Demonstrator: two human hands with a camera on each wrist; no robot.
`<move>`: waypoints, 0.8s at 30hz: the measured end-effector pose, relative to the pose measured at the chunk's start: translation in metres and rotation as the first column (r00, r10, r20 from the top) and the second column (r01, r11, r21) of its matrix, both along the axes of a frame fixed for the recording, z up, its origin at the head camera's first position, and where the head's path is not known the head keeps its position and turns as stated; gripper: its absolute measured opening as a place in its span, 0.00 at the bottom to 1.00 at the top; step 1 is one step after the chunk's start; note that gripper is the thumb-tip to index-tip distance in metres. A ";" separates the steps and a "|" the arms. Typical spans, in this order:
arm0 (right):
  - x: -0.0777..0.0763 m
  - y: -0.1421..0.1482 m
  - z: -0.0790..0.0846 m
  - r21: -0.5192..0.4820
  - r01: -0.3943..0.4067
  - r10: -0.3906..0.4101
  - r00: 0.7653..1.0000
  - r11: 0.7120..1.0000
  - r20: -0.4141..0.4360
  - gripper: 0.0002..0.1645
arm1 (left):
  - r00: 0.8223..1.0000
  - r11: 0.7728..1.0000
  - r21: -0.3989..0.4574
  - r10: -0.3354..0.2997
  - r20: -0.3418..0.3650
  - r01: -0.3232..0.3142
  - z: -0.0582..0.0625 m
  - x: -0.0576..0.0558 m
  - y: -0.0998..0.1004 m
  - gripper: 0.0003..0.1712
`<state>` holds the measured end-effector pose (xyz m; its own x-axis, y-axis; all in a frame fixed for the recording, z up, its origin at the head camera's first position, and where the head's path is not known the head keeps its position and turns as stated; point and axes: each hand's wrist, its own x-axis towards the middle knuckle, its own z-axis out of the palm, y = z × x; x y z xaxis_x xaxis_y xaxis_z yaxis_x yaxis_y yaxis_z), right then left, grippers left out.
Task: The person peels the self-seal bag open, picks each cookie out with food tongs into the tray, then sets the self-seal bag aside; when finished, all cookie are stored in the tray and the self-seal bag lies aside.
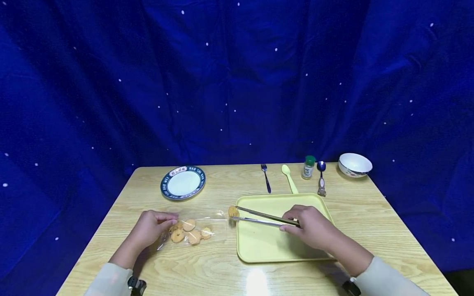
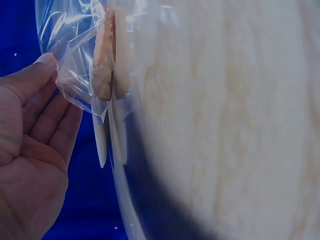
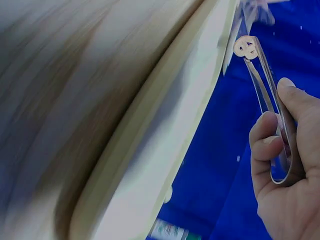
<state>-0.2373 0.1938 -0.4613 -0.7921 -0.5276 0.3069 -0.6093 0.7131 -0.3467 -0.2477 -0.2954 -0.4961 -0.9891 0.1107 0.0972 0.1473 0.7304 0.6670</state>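
My left hand [image 1: 149, 228] pinches the edge of a clear plastic bag [image 1: 220, 236] lying on the table, with several round cookies [image 1: 194, 237] inside it. In the left wrist view, thumb and fingers hold the crinkled plastic [image 2: 75, 65] beside the cookies. Over the yellow tray [image 1: 259, 246], my right hand [image 1: 309, 226] grips metal tongs [image 1: 266, 216]. Between the tong tips is one cookie [image 1: 233, 211], close to the tray's left edge and the bag's right end. The right wrist view shows that cookie [image 3: 245, 47] with holes through it, and fingers wrapped round the tongs.
A blue-rimmed plate [image 1: 183, 183] stands at the back left. Behind the tray lie a fork [image 1: 266, 179], a pale yellow spoon [image 1: 290, 179] and a dark spoon [image 1: 321, 179]. A green-capped shaker [image 1: 308, 167] and a white bowl [image 1: 355, 164] stand at the back right.
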 end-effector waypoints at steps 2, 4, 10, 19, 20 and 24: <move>0.001 0.012 0.001 0.003 0.033 -0.033 0.999 0.999 -0.010 0.13 | 1.000 1.000 -0.005 0.000 -0.004 0.000 0.001 0.000 0.000 0.09; 0.001 0.022 0.002 0.010 0.065 -0.065 0.998 0.998 -0.025 0.12 | 1.000 1.000 -0.006 0.003 -0.005 -0.003 0.001 0.001 -0.001 0.09; -0.002 0.039 0.001 0.042 0.096 -0.093 0.993 0.994 -0.069 0.12 | 1.000 1.000 -0.005 0.012 0.003 -0.012 0.003 0.003 -0.002 0.09; -0.008 0.037 -0.003 0.075 0.118 -0.112 0.991 0.990 -0.071 0.14 | 1.000 1.000 -0.004 0.017 0.008 -0.017 0.002 0.001 0.002 0.09; -0.009 0.036 -0.004 0.078 0.120 -0.115 0.991 0.990 -0.069 0.14 | 1.000 1.000 -0.006 0.017 0.007 -0.017 0.001 0.001 0.002 0.09; -0.012 0.034 -0.005 0.086 0.112 -0.108 0.993 0.990 -0.056 0.14 | 1.000 1.000 -0.006 0.014 0.002 -0.014 0.001 0.001 0.003 0.09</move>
